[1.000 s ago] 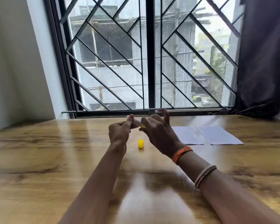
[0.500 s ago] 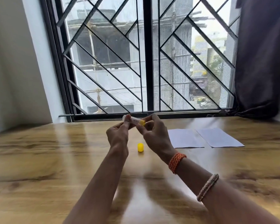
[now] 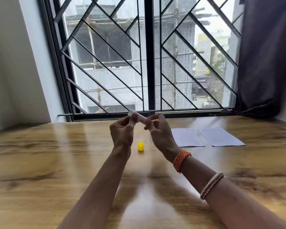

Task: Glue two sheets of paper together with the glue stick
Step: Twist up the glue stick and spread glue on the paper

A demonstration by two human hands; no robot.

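Note:
I hold a small white glue stick (image 3: 139, 117) up above the table, tilted, with both hands on it. My left hand (image 3: 122, 132) pinches its upper left end. My right hand (image 3: 160, 133) grips its lower right end, which my fingers hide. The stick's yellow cap (image 3: 140, 146) stands on the wooden table (image 3: 56, 159) just below my hands. Two white sheets of paper lie flat side by side to the right: the nearer sheet (image 3: 187, 138) and the farther sheet (image 3: 220, 137), apart from my hands.
A barred window (image 3: 149, 63) runs along the table's far edge. A dark curtain (image 3: 267, 55) hangs at the right. A white wall (image 3: 15, 71) stands at the left.
The stick's yellow lower end, visible before, is now covered by my right fingers. Both hands stay on the stick above the cap; the view has shifted slightly.

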